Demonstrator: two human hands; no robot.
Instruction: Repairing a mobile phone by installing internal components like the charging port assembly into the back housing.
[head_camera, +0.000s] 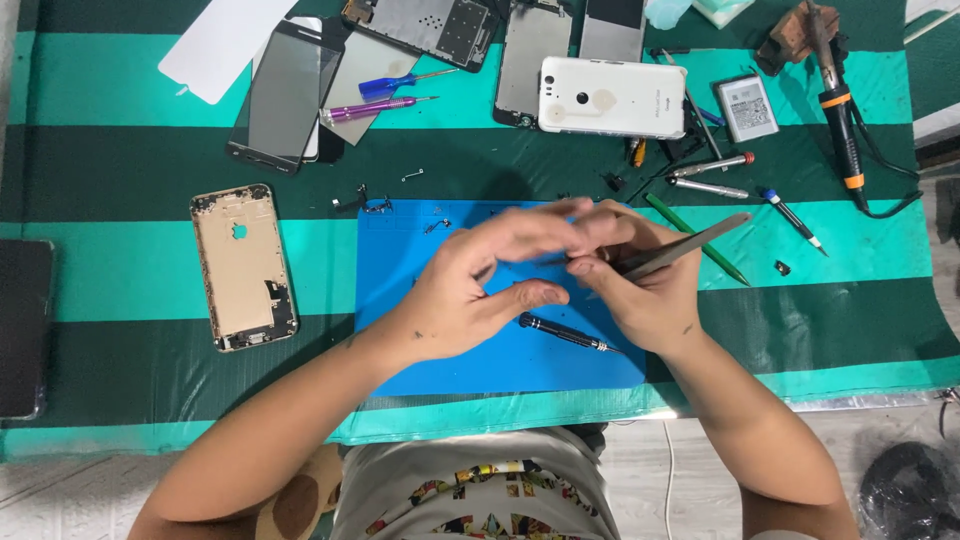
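Tweezers (680, 248) of grey metal were pinched in the right hand (645, 290), their long axis running from the fingertips at the centre up and out to the right, the blunt rear end sticking past the hand over the green pen-like tool (700, 240). The tips pointed left, straight at the left hand (480, 290), which met them above the blue work mat (500, 300). The left hand's fingers were curled, thumb and forefinger drawn toward each other and touching the right hand's fingertips; whether something tiny sat between them could not be told, as the fingers hid that spot. Both hands hung about equally near the meeting point, the right one carrying the tool.

Just below the hands a black precision screwdriver (565, 333) lay on the mat, slanting down to the right, close under the right palm. Small screws and brackets (435, 225) sat scattered near the mat's upper left edge. Well apart to the left lay a gold phone back housing (243, 265) on the green striped cloth of the surface (120, 290). Beyond the mat were a white phone back cover (612, 97), a phone battery (746, 107) and a soldering iron (838, 110) at the far right. The mat's lower left part lay bare of parts
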